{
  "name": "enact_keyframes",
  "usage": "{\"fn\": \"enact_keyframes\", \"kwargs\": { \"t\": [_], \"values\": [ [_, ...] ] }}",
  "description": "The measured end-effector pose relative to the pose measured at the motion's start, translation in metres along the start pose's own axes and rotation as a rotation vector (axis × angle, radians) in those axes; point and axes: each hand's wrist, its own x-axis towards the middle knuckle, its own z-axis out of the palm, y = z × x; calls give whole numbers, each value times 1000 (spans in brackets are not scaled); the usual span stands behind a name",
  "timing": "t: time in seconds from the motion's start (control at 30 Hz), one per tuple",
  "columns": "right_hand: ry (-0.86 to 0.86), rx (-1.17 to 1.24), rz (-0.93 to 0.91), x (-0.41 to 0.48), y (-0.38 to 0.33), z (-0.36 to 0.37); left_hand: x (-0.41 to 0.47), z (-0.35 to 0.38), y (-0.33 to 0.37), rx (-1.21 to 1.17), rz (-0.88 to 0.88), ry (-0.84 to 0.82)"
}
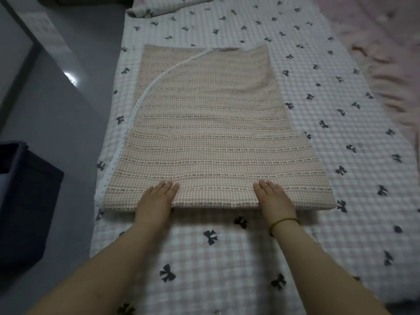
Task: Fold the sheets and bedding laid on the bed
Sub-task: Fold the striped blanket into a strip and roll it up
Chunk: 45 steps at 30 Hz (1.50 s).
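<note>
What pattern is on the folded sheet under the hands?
Beige-pink small check with rows of tiny dark bows on the folded sheet, clearest in the head view.

The folded sheet lies on the quilt, stretching ahead of the left hand and right hand, which rest on its near edge. A box stands left of the left hand.

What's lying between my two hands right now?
Head view: only the near edge of the folded beige checked sheet lies between the left hand and right hand; nothing sits on it.
</note>
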Motion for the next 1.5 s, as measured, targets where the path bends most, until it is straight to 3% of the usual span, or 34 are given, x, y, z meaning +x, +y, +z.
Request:
{"fn": "enact_keyframes", "kwargs": {
  "t": [0.33, 0.43, 0.53, 0.73, 1.0, 1.2, 1.33, 1.4, 1.5],
  "values": [
    [-128, 51, -102, -127, -15, 25, -134, -5, 6, -12, 122, -39],
    [-145, 66, -109, -159, 0, 28, -168, -2, 23, -90, 205, 95],
    [-202, 74, -111, -187, 17, 29, -202, -6, 43, -96, 134, -5],
    [-300, -8, -185, -212, 30, 12, -219, -22, 54, 34, 178, -158],
    [-328, -161, -138, -152, 25, -88, -146, -103, 21, -22, 242, -246],
    [-237, -11, -33, -73, 38, -143, -43, -160, 6, -108, 310, -228],
    [-175, 34, 31, -8, 50, -163, 28, -180, 4, -89, 254, -155],
    [-73, 96, 44, 28, 56, -163, 64, -180, 3, -23, 193, -72],
    [257, 236, 136, 71, 59, -150, 101, -150, -4, 69, 39, 129]
  ]
}}
